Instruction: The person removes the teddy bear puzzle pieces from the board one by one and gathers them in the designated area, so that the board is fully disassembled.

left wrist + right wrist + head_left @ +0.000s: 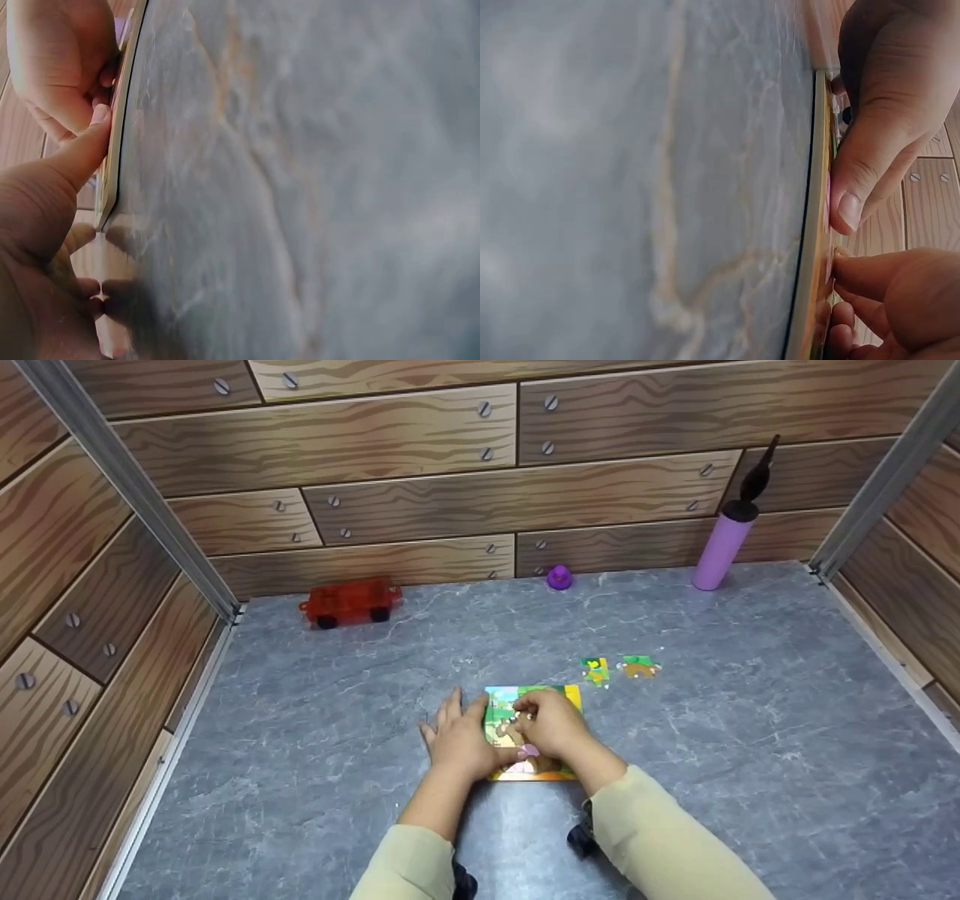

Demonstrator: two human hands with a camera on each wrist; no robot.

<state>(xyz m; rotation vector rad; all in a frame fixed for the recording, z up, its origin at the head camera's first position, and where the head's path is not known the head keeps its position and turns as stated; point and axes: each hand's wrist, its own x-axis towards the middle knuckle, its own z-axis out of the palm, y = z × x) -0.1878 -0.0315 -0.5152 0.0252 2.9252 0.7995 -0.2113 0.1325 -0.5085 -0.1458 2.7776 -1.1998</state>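
Note:
A small jigsaw puzzle board (571,697) with a colourful cartoon picture and a yellow-orange border lies flat on the grey table. My left hand (459,742) is at its left side, fingers spread on the table and thumb stretched over the picture. In the left wrist view the left thumb (94,139) rests at the board's near edge. My right hand (556,726) is over the board's middle, its fingers curled down to the picture. The right wrist view shows the right thumb (870,271) touching the surface; I cannot tell whether a piece is between its fingertips.
Two loose puzzle pieces, one yellow and green (596,670), one brown and green (639,666), lie beyond the board to the right. Along the back wall stand a red see-through toy wagon (351,601), a small purple object (559,577) and a purple hand pump (723,547).

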